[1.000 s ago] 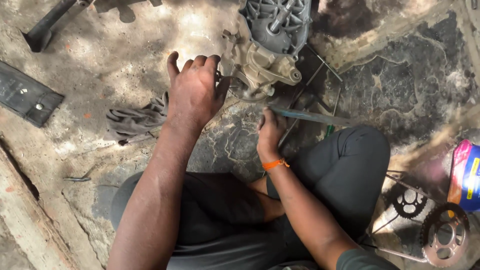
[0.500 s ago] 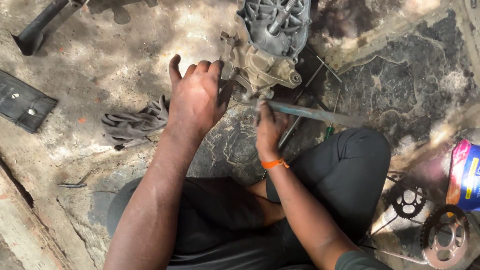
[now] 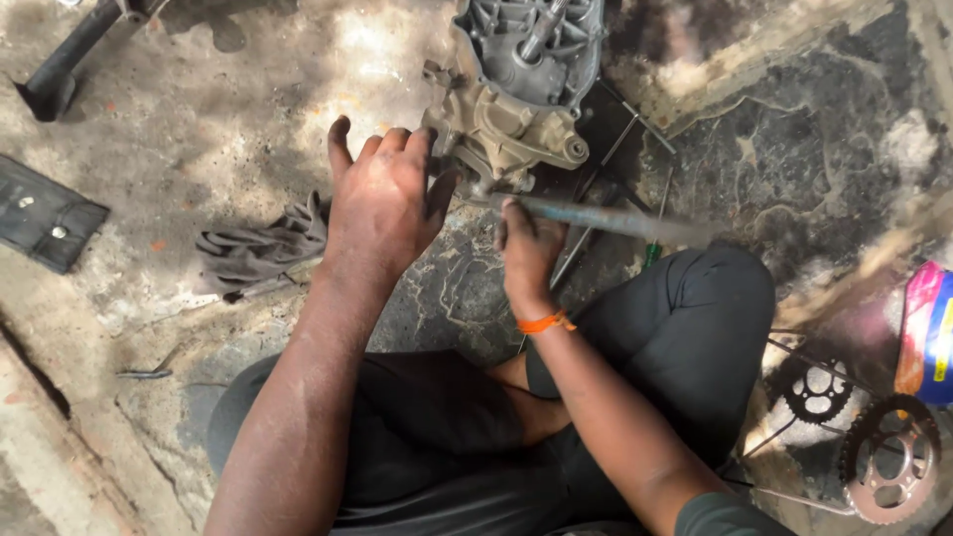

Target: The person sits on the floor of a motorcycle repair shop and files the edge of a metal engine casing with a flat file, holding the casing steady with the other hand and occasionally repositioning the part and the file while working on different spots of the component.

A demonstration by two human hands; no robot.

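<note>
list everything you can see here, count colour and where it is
engine casing: 1, grey and tan metal, top centre on the floor
metal rod: 1, grey, blurred, running right from the casing's lower edge
rag: 1, grey, crumpled on the floor left of the left hand
sprockets: 2, one dark, one rusty, bottom right
flat black part: 1, black, left edge
black bar: 1, top left
colourful container: 1, pink and blue, right edge
wristband: 1, orange, right wrist
left hand: 1, resting against the casing's left side
right hand: 1, gripping the rod below the casing
</note>
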